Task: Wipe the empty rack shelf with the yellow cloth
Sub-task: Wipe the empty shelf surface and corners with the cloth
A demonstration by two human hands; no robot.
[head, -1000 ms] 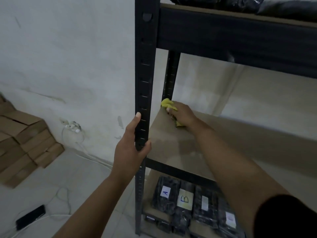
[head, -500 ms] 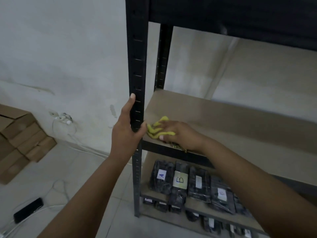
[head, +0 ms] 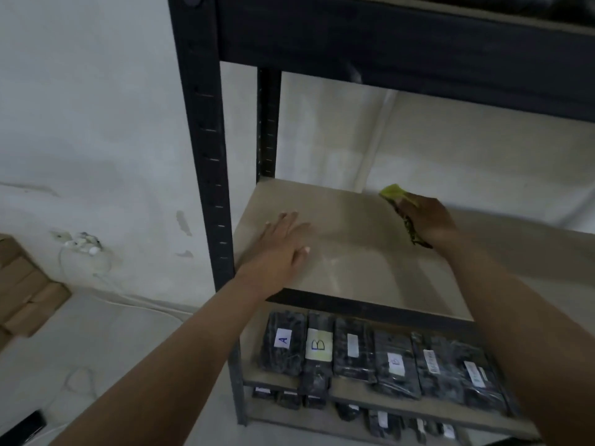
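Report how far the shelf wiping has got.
Done: a faint sheen on the near-left part of the shelf suggests wiping there, though that is not certain. In hand: the right hand presses the yellow cloth at the back edge; the left hand rests flat on the board. Left: the stretch to the right, mostly out of view.

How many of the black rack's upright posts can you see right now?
2: a front post at the shelf's left front corner, and a rear post at its left back corner. Right-side posts lie outside the view.
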